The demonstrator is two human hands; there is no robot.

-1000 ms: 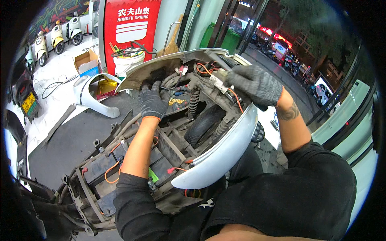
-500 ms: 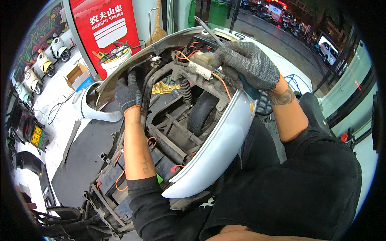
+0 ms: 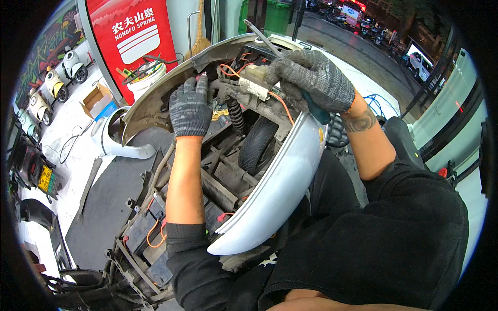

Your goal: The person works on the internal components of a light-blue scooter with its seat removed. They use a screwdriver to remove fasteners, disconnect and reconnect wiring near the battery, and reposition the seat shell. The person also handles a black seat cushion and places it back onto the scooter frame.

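A partly stripped scooter stands before me, its dark frame bare. Inside it show a rear tyre and a coil shock absorber. My right hand, in a grey knit glove, is closed around a screwdriver; its metal shaft points up and left, and a teal handle shows below the palm. My left hand, gloved too, reaches over the frame tube with fingers stretched out along the inside of the shell; the fingertips are partly hidden among dark parts. Close to the right hand are a pale connector block and orange wires.
A pale blue side panel curves along the scooter's near side. Batteries with orange cables sit at lower left. On the floor lie a loose light-coloured body panel and a cardboard box. A white bucket stands behind.
My left hand has come out from deeper under the shell and moved right, showing its whole back. The right hand keeps hold of the screwdriver, shifted slightly left.
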